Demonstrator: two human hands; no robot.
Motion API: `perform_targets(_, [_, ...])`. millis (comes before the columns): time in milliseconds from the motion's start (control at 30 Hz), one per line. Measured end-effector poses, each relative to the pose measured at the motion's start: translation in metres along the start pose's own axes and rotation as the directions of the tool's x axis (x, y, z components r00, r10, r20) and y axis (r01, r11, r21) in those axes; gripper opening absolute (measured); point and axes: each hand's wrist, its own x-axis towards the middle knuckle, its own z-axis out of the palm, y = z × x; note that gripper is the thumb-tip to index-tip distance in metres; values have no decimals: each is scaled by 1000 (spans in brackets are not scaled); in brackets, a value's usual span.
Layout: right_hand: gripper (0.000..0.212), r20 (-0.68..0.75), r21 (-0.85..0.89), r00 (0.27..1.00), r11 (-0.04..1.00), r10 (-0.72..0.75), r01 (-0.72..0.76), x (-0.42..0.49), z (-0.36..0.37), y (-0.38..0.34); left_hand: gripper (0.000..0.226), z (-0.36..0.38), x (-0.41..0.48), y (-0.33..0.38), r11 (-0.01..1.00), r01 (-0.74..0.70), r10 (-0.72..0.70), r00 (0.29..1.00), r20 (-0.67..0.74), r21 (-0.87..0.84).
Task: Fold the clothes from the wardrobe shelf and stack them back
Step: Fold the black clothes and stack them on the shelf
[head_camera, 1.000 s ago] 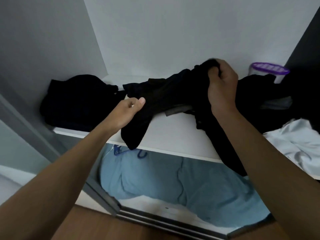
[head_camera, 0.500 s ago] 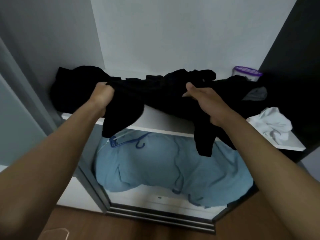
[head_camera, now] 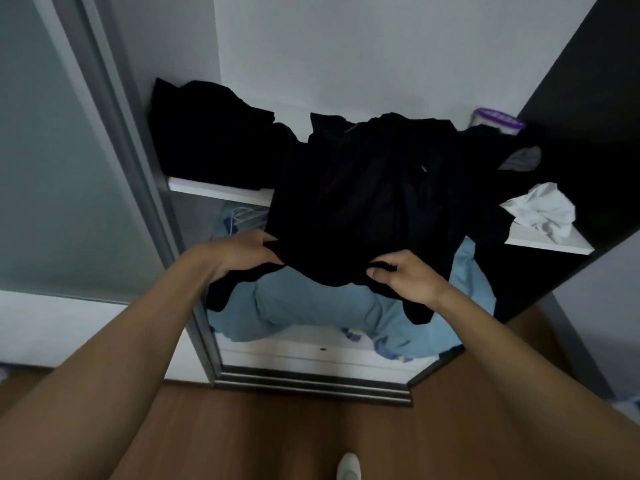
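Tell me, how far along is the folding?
Done: no folded stack shows. In hand: left hand and right hand grip a black garment hanging over the shelf edge. Left: folding it, plus the black heap at the shelf's left and the crumpled white cloth at its right.

You see a plain black garment (head_camera: 363, 202). The left pile (head_camera: 214, 140) is also black. The shelf (head_camera: 214, 190) is white, the crumpled cloth (head_camera: 540, 213) white, the container lid (head_camera: 500, 116) purple, the lower fabric (head_camera: 311, 306) light blue, the floor (head_camera: 277, 427) brown.
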Motion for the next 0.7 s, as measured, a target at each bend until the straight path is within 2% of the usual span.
perform_targets(67, [20, -133, 110, 991, 994, -11, 25, -6, 3, -6, 14, 8, 0, -8, 1000, 20, -21, 995, 97, 14])
perform_targets(133, [19, -229, 168, 973, 984, -25, 65, -12, 3, -13, 32, 15, 1, -10, 987, 23, -53, 980, 190, 157])
perform_targets(200, [21, -227, 148, 969, 980, -97, 133, -22, 4, -21, 53, 21, 5, -14, 967, 33, -101, 960, 262, 253])
perform_targets(233, [22, -187, 100, 972, 982, -140, 161, -26, 5, -23, 54, 24, 6, -17, 983, 75, -128, 934, 333, 168])
perform_targets(267, [20, -140, 31, 976, 984, -167, 173, -30, 8, -24, 55, 29, 7, -19, 990, 137, -120, 903, 412, -13])
perform_targets(333, [21, -66, -123, 980, 976, -189, 180, -35, 16, -23, 73, 42, 10, -15, 868, 262, -9, 858, 513, -422])
perform_targets(367, [22, -42, -188, 979, 964, -201, 190, -39, 21, -21, 81, 51, 15, -8, 801, 286, 34, 855, 517, -526])
perform_targets(433, [24, 7, -242, 970, 941, -244, 238, -45, 36, -19, 73, 79, 25, 16, 742, 242, 56, 907, 418, -625])
perform_targets(500, [29, 71, -240, 957, 926, -282, 291, -54, 48, -15, 54, 108, 36, 43, 735, 147, 6, 975, 223, -662])
perform_targets(567, [38, 145, -178, 950, 937, -276, 300, -64, 49, -6, 39, 127, 46, 56, 818, 73, -49, 997, 58, -571])
perform_targets(600, [42, 148, -106, 956, 957, -255, 271, -70, 45, -2, 33, 132, 49, 59, 856, 58, -49, 998, 32, -514])
perform_targets(633, [44, 90, -16, 970, 973, -228, 230, -76, 38, 1, 27, 135, 51, 59, 880, 46, -36, 999, 30, -473])
perform_targets(700, [39, -216, 189, 968, 967, -127, 169, -78, 21, 12, 19, 138, 48, 56, 881, 36, -11, 998, 54, -471])
